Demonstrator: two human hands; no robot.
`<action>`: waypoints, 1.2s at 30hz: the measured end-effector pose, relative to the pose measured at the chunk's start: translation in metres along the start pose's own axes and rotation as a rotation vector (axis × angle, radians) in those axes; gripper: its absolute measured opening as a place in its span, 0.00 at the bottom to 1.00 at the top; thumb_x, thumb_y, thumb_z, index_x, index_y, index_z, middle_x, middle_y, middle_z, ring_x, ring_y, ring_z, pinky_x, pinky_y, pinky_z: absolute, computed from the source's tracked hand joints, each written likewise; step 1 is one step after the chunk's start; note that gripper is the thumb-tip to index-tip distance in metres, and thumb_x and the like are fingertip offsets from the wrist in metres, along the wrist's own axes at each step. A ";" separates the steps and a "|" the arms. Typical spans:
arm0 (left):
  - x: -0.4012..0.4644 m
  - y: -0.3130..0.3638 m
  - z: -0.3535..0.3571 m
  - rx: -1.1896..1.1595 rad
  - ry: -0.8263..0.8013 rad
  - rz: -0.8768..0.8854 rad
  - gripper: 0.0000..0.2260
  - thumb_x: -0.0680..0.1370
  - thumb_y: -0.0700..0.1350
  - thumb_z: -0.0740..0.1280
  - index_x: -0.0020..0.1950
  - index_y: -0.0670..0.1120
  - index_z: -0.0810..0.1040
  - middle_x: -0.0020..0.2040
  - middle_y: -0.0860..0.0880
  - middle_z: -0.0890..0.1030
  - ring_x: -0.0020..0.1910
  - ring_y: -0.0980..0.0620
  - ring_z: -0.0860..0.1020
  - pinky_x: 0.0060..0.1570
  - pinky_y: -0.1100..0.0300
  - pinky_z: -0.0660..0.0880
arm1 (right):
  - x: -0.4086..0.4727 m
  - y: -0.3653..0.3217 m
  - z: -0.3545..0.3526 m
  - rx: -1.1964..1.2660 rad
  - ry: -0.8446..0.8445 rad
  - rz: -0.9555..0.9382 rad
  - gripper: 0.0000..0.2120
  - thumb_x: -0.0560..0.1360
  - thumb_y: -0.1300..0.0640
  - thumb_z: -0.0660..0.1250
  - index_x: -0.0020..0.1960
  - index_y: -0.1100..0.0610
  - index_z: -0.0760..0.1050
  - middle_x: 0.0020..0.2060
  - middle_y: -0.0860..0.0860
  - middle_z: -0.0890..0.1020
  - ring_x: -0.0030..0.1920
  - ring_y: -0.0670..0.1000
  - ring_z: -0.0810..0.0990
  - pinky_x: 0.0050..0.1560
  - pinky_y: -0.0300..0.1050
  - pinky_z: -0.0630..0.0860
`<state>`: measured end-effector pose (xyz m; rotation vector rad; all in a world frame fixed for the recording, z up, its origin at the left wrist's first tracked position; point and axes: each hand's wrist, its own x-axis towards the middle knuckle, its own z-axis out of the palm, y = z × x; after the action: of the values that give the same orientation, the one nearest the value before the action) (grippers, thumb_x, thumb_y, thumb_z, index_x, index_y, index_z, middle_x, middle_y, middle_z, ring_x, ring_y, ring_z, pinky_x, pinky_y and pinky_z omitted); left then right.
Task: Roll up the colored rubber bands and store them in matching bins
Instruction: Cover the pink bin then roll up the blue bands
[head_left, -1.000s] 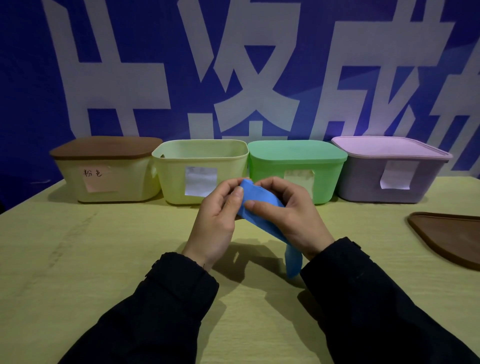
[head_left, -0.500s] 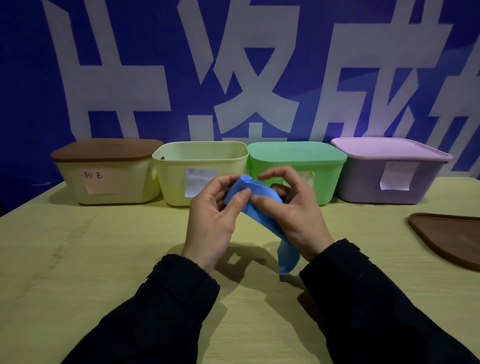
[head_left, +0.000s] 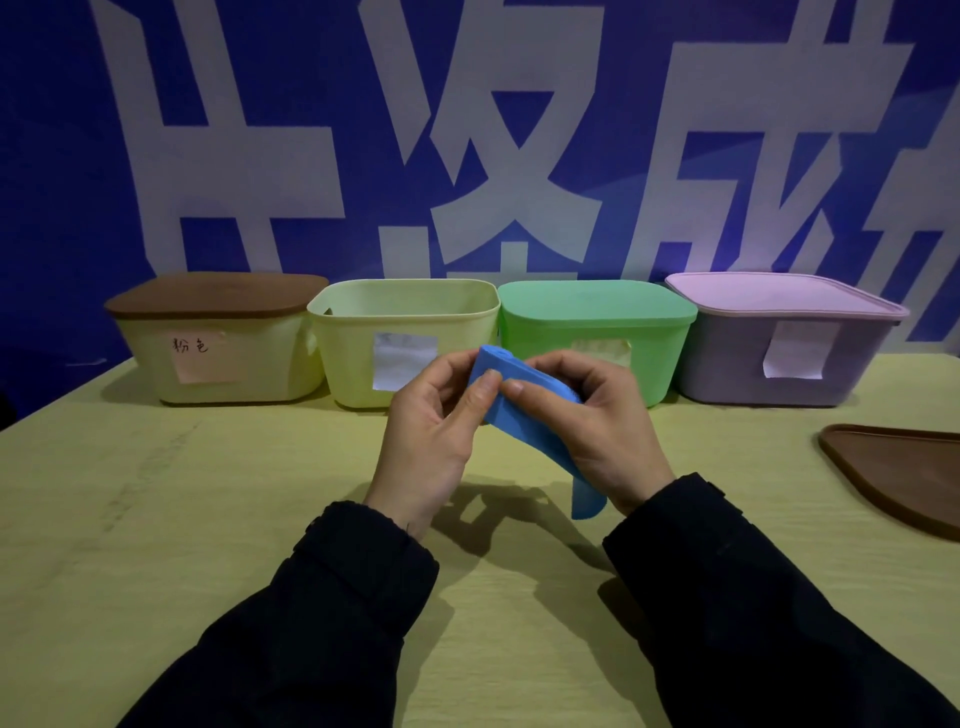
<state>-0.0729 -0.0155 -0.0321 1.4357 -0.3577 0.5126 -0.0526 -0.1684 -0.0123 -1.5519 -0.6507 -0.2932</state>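
You hold the blue rubber band (head_left: 524, 410) in both hands, raised above the table (head_left: 208, 519), centre of view, in front of the bins. Your left hand (head_left: 431, 436) pinches the band near its top end, thumb on the near face, fingers curled behind. Your right hand (head_left: 597, 421) grips it from the other side, thumb tip meeting the left thumb, fingers curled over the far side. Top end of band shows a small rolled edge; can't tell how many turns. Rest of band runs down past your right palm, and the free tail hangs by the right wrist, above the table.

Bins, back row, l. to r., all w/ paper labels on front:
- cream bin (head_left: 228, 358), brown lid on, handwritten label.
- yellow-green bin (head_left: 405, 338), no lid, open top; contents not visible.
- green bin (head_left: 597, 332), green lid on; label partly hidden by your hands.
- purple bin (head_left: 779, 353), pink lid on.

Loose brown lid (head_left: 904, 473) lies flat on table at right edge, well apart from hands. Blue wall w/ large white characters behind bins.
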 end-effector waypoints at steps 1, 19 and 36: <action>-0.001 -0.001 0.000 0.037 -0.019 0.008 0.10 0.81 0.46 0.66 0.60 0.48 0.81 0.54 0.48 0.85 0.56 0.50 0.83 0.58 0.54 0.78 | 0.000 0.001 0.000 -0.017 -0.002 -0.011 0.02 0.74 0.59 0.75 0.45 0.58 0.83 0.35 0.46 0.83 0.36 0.43 0.77 0.39 0.35 0.73; 0.002 -0.001 -0.003 0.037 -0.018 -0.017 0.10 0.82 0.38 0.66 0.63 0.46 0.78 0.55 0.48 0.86 0.55 0.52 0.84 0.53 0.59 0.79 | 0.005 0.001 -0.009 -0.059 0.037 0.008 0.04 0.75 0.61 0.74 0.42 0.54 0.83 0.33 0.44 0.83 0.34 0.41 0.78 0.37 0.33 0.72; -0.001 -0.001 0.001 -0.054 -0.073 -0.077 0.13 0.81 0.47 0.62 0.62 0.47 0.80 0.57 0.46 0.85 0.57 0.49 0.83 0.57 0.56 0.79 | 0.004 0.007 -0.004 -0.003 0.139 -0.030 0.11 0.72 0.58 0.77 0.44 0.54 0.75 0.26 0.51 0.68 0.29 0.47 0.65 0.29 0.41 0.62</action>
<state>-0.0729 -0.0171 -0.0333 1.4125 -0.3702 0.3869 -0.0450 -0.1710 -0.0158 -1.5105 -0.5647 -0.4210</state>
